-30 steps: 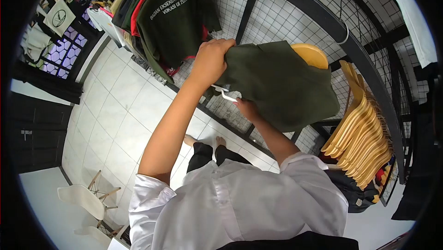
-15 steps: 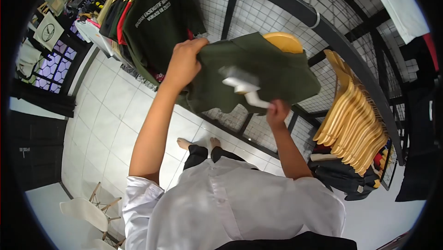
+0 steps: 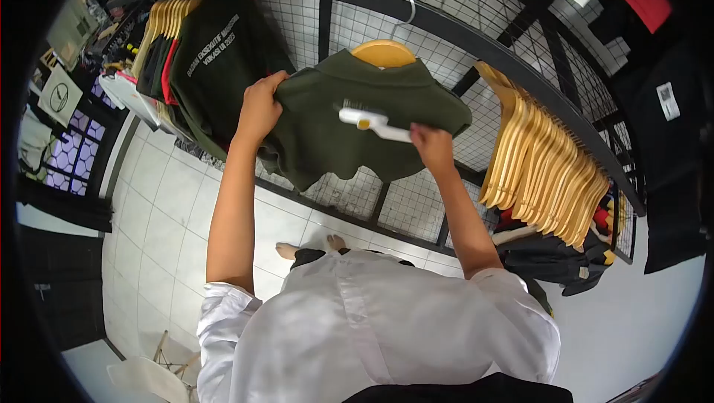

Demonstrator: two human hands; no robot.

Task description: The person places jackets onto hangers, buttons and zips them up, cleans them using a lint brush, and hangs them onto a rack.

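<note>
A dark green shirt [image 3: 320, 143] hangs in front of me on a wooden hanger [image 3: 383, 52], its metal hook over the black rail. My left hand [image 3: 262, 109] grips the shirt at its left shoulder, fingers closed on the cloth. In my right hand [image 3: 433, 147] is the handle of a white lint brush [image 3: 364, 119] with a yellow spot near its head. The brush head lies over the middle of the shirt, blurred by motion; pale lettering shows just above it.
Bare wooden hangers [image 3: 547, 169] crowd the rail at the right. Other clothes, including a dark printed garment [image 3: 223, 68], hang at the left. Behind the shirt is a black-framed wire grid [image 3: 297, 31]. A white chair [image 3: 141, 379] stands on the tiled floor [image 3: 171, 202].
The view has shifted, and the hanger's hook now shows on the rail. My right hand has raised the brush handle closer to level across the shirt. My left hand keeps its hold.
</note>
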